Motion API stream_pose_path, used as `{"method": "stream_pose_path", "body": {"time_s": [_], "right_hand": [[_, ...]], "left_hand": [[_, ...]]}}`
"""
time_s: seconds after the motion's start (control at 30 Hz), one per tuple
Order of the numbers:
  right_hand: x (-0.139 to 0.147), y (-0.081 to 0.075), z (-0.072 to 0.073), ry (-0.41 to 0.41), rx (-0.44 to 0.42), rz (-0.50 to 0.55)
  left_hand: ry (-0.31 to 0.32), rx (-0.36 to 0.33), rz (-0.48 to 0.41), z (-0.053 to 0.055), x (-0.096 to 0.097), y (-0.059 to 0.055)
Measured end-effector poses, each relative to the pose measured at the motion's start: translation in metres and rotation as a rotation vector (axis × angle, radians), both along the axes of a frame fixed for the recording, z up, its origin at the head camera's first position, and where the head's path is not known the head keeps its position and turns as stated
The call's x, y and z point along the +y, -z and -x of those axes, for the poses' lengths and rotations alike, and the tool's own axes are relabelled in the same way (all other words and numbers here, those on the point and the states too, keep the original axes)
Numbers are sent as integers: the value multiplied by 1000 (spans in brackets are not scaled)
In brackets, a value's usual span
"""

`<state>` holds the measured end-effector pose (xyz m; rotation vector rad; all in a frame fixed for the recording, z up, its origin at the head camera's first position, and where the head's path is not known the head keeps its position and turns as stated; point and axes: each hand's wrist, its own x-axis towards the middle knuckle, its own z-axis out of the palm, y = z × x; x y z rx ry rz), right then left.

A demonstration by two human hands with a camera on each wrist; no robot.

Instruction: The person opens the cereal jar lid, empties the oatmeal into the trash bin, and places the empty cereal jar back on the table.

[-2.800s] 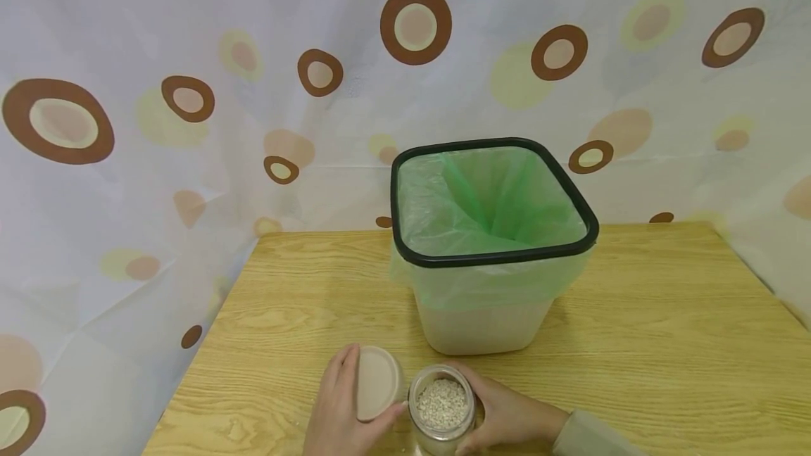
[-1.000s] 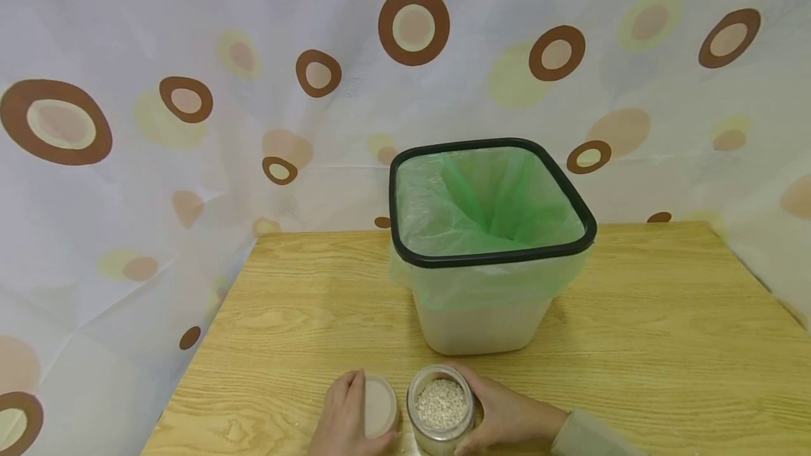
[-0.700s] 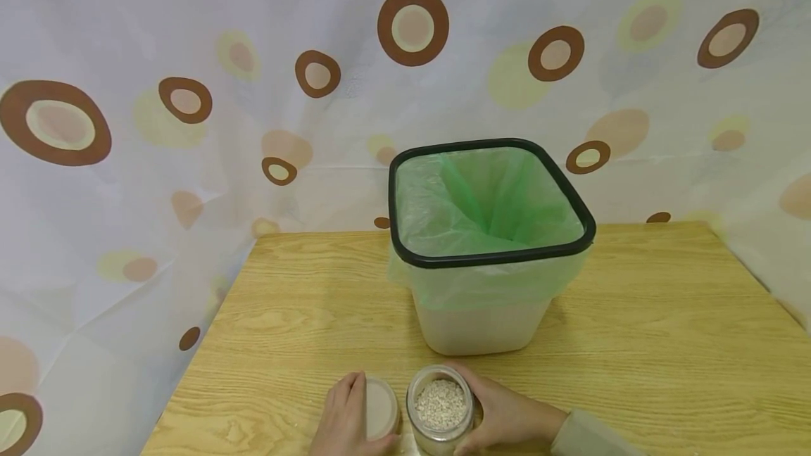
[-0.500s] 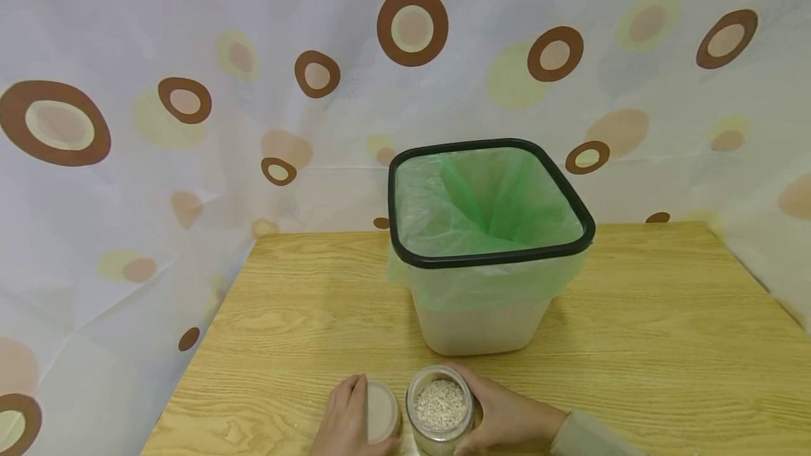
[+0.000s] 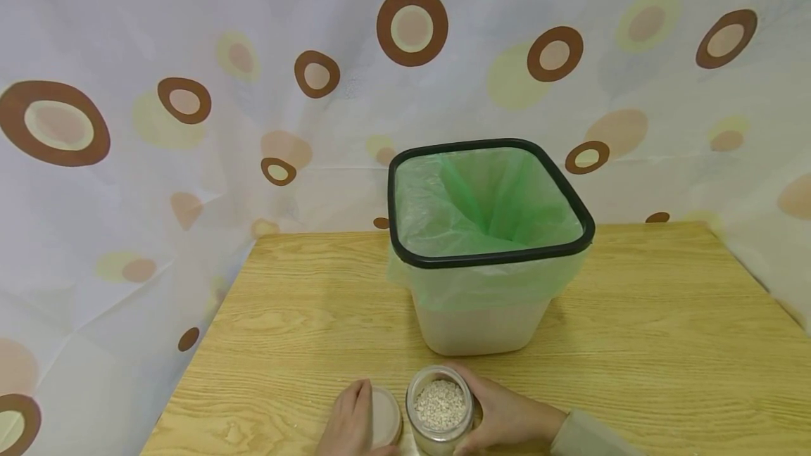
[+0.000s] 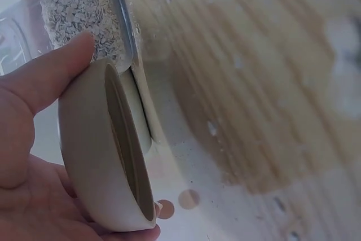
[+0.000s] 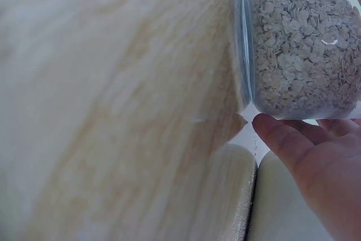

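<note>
My left hand (image 5: 348,419) holds a round beige jar lid (image 5: 384,417) by its edge, at the near side of the table. In the left wrist view the thumb and fingers lie around the lid (image 6: 90,145), and part of its hollow underside shows toward the tabletop. Just right of it a clear jar (image 5: 437,440) stands upright and uncapped, filled partway with oat flakes (image 5: 441,405). My right hand (image 5: 507,414) grips the jar from its right side. In the right wrist view the flakes (image 7: 307,46) show through the jar's wall, the fingers close against it.
Behind the jar stands a white bin (image 5: 481,329) with a black rim (image 5: 494,258) and a pale green liner bag (image 5: 418,220). It rests on the wood-grain table (image 5: 304,301). A spotted sheet (image 5: 355,125) hangs behind the table and along its sides.
My left hand has brought the lid lower and nearer to me, then shifted slightly right. The right hand and the jar have stayed in place.
</note>
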<state>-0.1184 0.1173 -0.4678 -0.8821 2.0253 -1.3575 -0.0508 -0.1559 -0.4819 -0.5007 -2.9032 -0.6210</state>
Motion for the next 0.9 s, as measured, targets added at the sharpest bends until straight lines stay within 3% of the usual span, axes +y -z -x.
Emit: {"method": "stream_pose_path", "body": {"time_s": [0.43, 0.73, 0.9], "right_hand": [[0, -3, 1, -17, -31, 7], [0, -4, 1, -18, -21, 5], [0, -3, 2, -28, -17, 12]], "left_hand": [[49, -21, 50, 0, 0, 7], [36, -116, 64, 0, 1, 6], [16, -38, 105, 0, 3, 10]]}}
